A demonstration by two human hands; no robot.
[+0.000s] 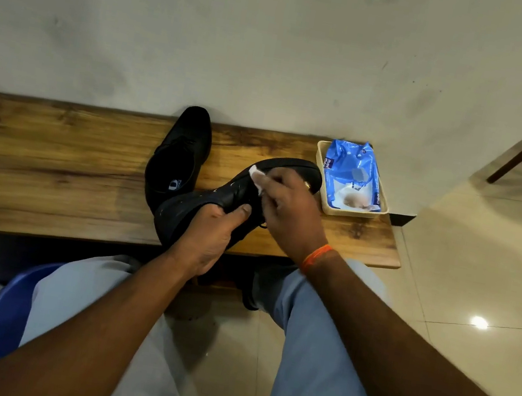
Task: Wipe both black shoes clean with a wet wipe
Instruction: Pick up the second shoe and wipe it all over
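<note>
Shoe in hand (218, 197), black, lifted just above the wooden desk (51, 162) near its front edge; its long axis runs diagonally, one end low at the lower left, the other raised toward the upper right beside the tray (327, 205). Which end is the toe cannot be told: the left hand (207, 240) covers the lower part and the right hand (288, 209) covers the middle. Left fingers and thumb curl round the shoe's lower end, gripping it from below. Right fingers press a white wet wipe (256, 176) against the upper surface; only a small folded corner of the wipe shows beyond the fingertips. An orange band sits on the right wrist. Second black shoe (180, 156) lies flat on the desk just behind, opening toward the camera, toe pointing at the wall. A blue wipe pack (350, 174) fills the tray; its print is too small to read. A blue bucket (7, 321) is partly hidden behind the left knee.
</note>
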